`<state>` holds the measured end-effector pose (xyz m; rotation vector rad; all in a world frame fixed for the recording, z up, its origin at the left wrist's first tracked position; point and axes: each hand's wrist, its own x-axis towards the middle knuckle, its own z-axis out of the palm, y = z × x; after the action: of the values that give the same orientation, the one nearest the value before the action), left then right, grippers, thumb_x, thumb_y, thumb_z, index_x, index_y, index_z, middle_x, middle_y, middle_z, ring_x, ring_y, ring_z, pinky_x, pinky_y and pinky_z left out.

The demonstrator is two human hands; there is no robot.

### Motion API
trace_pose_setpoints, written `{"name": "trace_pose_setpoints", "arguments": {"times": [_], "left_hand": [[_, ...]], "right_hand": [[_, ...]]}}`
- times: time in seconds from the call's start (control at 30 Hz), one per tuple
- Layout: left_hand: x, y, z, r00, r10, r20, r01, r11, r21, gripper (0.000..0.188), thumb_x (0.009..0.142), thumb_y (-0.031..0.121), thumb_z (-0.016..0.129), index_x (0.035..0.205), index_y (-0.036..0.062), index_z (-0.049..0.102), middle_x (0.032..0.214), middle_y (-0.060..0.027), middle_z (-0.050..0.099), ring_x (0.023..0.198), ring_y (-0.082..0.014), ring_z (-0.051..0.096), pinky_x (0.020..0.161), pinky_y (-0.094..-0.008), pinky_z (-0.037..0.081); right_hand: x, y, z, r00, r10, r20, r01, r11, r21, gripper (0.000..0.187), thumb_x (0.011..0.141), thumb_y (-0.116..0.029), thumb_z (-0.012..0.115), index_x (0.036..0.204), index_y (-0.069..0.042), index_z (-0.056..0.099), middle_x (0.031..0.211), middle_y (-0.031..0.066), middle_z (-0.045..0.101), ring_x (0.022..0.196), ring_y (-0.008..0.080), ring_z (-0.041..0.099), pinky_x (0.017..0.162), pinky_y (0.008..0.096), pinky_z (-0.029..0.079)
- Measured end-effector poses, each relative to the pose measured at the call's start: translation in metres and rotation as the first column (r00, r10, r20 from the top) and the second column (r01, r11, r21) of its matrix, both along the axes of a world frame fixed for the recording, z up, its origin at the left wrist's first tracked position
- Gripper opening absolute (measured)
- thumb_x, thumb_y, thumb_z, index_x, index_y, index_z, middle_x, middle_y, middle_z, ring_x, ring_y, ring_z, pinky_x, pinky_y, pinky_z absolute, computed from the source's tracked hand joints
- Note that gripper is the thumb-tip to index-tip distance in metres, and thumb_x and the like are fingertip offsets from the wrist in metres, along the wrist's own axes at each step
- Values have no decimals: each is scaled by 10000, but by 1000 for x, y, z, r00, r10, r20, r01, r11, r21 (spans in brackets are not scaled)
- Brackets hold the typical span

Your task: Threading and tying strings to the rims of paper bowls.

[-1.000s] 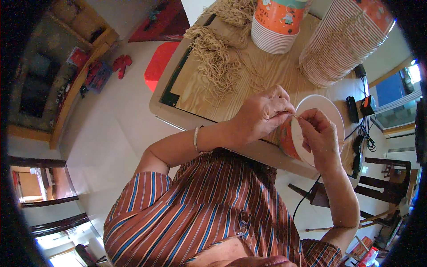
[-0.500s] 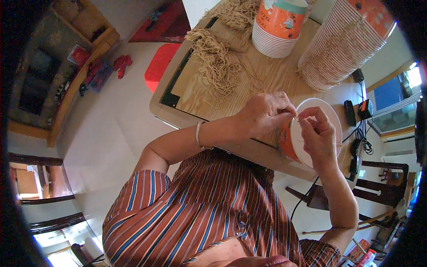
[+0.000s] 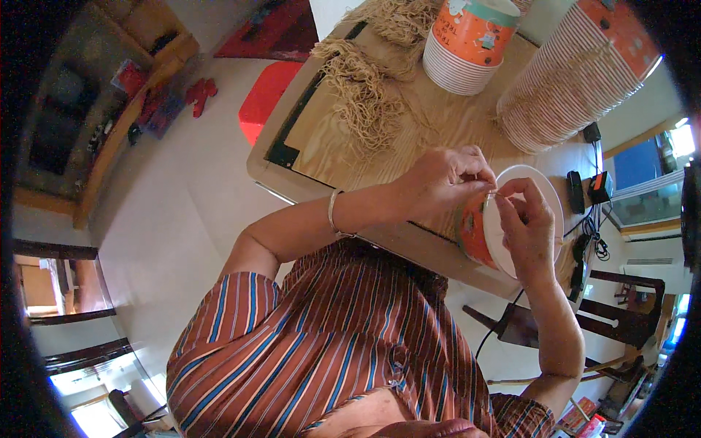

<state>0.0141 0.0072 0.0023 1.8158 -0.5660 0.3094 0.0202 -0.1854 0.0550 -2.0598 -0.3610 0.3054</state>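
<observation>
Wooden surface carries two tall stacks of orange-and-white paper cups, plus loose heaps of tan string; I read these as stock not yet worked. One orange paper cup sits on its side at the near edge. My right hand braces its rim; my left hand pinches a thin string there. Attachment looks unfinished.
</observation>
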Motion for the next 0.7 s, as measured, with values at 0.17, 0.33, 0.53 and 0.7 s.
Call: {"name": "trace_pose_setpoints", "arguments": {"times": [0.17,0.33,0.53,0.7], "left_hand": [[12,0,-9,993,-93,-77,88,994,-66,160,872,141,636,971,17,654,888,-55,613,828,-145,606,731,-283,481],[18,3,-9,851,-401,-340,297,900,-320,184,893,159,633,991,4,649,823,-11,638,751,-78,595,682,-240,484],[21,4,-11,764,-513,-390,323,829,-457,211,893,196,640,995,12,656,812,-2,650,734,-71,591,689,-237,482],[17,4,-14,720,-517,-463,260,820,-510,210,886,216,651,970,25,663,800,2,645,737,-70,590,697,-233,481]], "right_hand": [[-1,-1,-9,985,64,160,-67,998,13,98,881,-12,564,970,-50,581,761,29,621,682,58,547,608,221,449],[2,-3,-8,969,115,221,-110,993,-36,137,879,9,565,1000,-46,601,809,35,641,734,57,581,653,223,472],[6,1,-2,942,165,293,-147,986,-84,123,882,-16,586,999,-47,600,791,34,643,723,58,579,653,226,474],[9,3,-4,984,112,137,-111,994,-15,139,875,-44,618,1012,-52,605,649,-19,499,592,30,435,525,195,351]]}}
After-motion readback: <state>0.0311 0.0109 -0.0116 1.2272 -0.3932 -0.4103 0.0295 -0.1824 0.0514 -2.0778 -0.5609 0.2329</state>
